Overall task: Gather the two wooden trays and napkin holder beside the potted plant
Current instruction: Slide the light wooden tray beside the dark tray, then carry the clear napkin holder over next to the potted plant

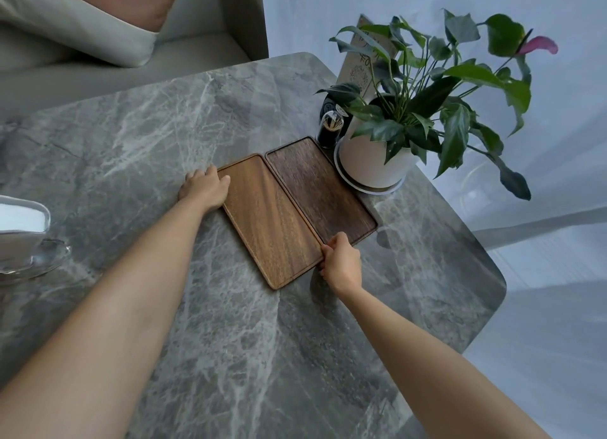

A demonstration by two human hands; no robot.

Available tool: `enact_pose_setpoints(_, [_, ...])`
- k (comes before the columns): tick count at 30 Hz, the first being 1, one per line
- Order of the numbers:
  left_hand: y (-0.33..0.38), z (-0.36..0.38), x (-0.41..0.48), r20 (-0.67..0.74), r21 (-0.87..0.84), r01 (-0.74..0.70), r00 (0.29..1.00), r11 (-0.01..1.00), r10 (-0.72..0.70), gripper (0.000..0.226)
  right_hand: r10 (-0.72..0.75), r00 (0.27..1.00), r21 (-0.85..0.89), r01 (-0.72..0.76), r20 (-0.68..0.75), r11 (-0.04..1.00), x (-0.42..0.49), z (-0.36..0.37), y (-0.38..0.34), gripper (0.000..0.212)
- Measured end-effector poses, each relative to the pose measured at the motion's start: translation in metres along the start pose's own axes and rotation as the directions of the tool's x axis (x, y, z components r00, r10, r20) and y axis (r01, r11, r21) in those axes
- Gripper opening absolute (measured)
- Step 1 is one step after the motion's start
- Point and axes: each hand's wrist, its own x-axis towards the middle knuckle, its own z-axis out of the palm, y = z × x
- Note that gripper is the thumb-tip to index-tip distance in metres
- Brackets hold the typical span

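Observation:
Two flat wooden trays lie side by side on the grey marble table (pixel 230 323). The lighter tray (pixel 269 222) is on the left, the darker tray (pixel 320 189) on the right, touching the saucer of the potted plant (pixel 377 159). My left hand (pixel 205 187) grips the lighter tray's far left corner. My right hand (pixel 341 261) holds its near right corner, thumb on the rim where both trays meet. The napkin holder (pixel 23 228), clear with white napkins, stands at the table's left edge, partly cut off.
A dark toothpick jar (pixel 330 130) and a standing card (pixel 364 64) sit behind the plant. A grey sofa with cushions (pixel 98 28) lies beyond the table's far edge. The table's right edge drops off just past the plant.

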Motion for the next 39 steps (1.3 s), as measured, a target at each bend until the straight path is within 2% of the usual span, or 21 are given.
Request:
enact_pose_setpoints(6, [-0.002,-0.004,-0.014,0.006,0.030,-0.034,0.999,0.999,0.034,0.059,-0.021,1.000,-0.076,0.020,-0.007,0.997,-0.005,-0.003,-0.004,0.009])
enact_pose_setpoints(9, [-0.003,-0.010,-0.024,-0.034,0.070,-0.058,0.998,0.996,0.060,0.059,-0.051,0.998,-0.129,0.047,-0.029,0.991,-0.011,-0.009,-0.008,0.017])
enact_pose_setpoints(14, [-0.018,-0.030,-0.047,-0.170,0.294,-0.205,0.950,0.933,0.262,0.059,-0.178,0.983,-0.232,0.162,-0.047,0.959,-0.026,-0.024,-0.032,0.028])
enact_pose_setpoints(17, [-0.026,-0.052,-0.063,-0.231,0.359,-0.240,0.914,0.902,0.335,0.061,-0.271,0.962,-0.270,0.250,-0.042,0.930,-0.039,-0.031,-0.059,0.039])
enact_pose_setpoints(21, [-0.039,-0.088,-0.092,-0.340,0.386,-0.232,0.864,0.893,0.371,0.061,-0.503,0.864,-0.373,0.459,-0.026,0.807,-0.054,-0.038,-0.096,0.059])
enact_pose_setpoints(25, [-0.067,-0.121,-0.121,-0.431,0.399,-0.197,0.822,0.896,0.373,0.062,-0.662,0.750,-0.510,0.566,-0.009,0.648,-0.073,-0.035,-0.137,0.067])
enact_pose_setpoints(28, [-0.096,-0.142,-0.142,-0.478,0.393,-0.153,0.808,0.907,0.343,0.063,-0.710,0.703,-0.554,0.603,0.030,0.574,-0.095,-0.024,-0.167,0.072])
enact_pose_setpoints(31, [-0.132,-0.157,-0.163,-0.511,0.378,-0.100,0.806,0.920,0.297,0.064,-0.732,0.674,-0.523,0.663,0.103,0.536,-0.120,-0.005,-0.194,0.074])
enact_pose_setpoints(39, [-0.239,-0.173,-0.202,-0.496,0.320,0.062,0.861,0.945,0.111,0.069,-0.798,0.522,-0.454,0.815,0.302,0.361,-0.182,0.066,-0.242,0.086])
